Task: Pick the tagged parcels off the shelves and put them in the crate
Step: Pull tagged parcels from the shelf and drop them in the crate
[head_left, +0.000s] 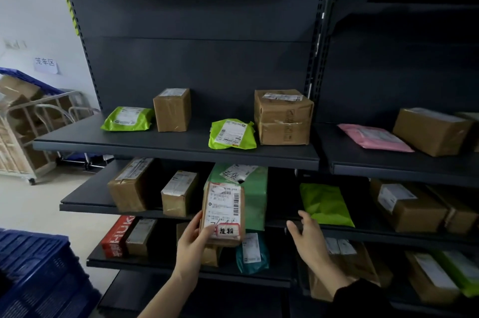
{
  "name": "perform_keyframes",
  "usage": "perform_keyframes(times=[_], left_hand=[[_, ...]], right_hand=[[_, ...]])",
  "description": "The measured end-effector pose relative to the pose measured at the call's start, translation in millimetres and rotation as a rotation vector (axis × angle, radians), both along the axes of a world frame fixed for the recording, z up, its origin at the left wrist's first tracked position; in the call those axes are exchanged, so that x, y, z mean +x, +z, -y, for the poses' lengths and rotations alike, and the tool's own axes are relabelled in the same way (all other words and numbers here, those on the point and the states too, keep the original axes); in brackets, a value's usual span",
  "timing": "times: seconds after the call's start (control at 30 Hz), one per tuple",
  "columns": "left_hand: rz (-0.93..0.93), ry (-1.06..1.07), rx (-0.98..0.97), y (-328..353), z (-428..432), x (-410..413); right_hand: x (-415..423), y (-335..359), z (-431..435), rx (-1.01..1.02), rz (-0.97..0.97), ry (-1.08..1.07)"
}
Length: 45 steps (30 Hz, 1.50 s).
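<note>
We are holding a small brown parcel (224, 214) in our left grip (193, 237), with the thumb pressing on its lower front and the fingers curling round its left side. The parcel is standing upright in the air in front of the middle shelf (85, 205), off the shelf board. Its white label (225, 201) and a red-bordered tag (228, 230) with handwriting are facing us. Just behind the parcel, a tall green bag (255, 193) is sitting on that shelf.

Our right grip (307, 237) is released, its fingers loosely spread and grasping nothing. It is hovering near the front edge of the middle shelf, just beside a lime bag (326, 205) lying there.

The blue crate (33, 266) is sitting at the near left, well apart from the parcel.

On the top shelf (176, 149), a big brown box (282, 116) is standing towards the right, and farther right a pink bag (373, 136) is lying flat. At the far left, a metal trolley (39, 120) is carrying cardboard boxes (18, 87) beside a white wall (31, 19).
</note>
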<state>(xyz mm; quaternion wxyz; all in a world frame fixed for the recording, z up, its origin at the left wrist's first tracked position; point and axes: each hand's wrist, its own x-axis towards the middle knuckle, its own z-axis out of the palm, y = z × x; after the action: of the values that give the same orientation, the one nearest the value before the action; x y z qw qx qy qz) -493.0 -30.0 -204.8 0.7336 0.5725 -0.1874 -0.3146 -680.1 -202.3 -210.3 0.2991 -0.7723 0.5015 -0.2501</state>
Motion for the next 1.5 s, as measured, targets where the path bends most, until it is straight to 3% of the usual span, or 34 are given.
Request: perform_keyframes(times=[0.27,0.67,1.0,1.3,1.5], left_hand=[[0.006,-0.181,0.073,-13,54,-80],[-0.165,-0.028,0.2,-48,165,-180],[-0.186,0.057,0.263,-79,203,-161],[-0.165,0.032,0.113,-101,225,-135],[-0.168,0.007,0.05,-105,224,-132]], right_hand=[[-74,-3,31,0.079,0.037,-0.059],[-187,-37,129,0.116,-0.112,0.018],[-140,-74,168,0.05,-0.265,0.174],[-65,-119,207,-0.47,-0.367,0.19],[-51,-132,212,-0.511,-0.47,0.1]])
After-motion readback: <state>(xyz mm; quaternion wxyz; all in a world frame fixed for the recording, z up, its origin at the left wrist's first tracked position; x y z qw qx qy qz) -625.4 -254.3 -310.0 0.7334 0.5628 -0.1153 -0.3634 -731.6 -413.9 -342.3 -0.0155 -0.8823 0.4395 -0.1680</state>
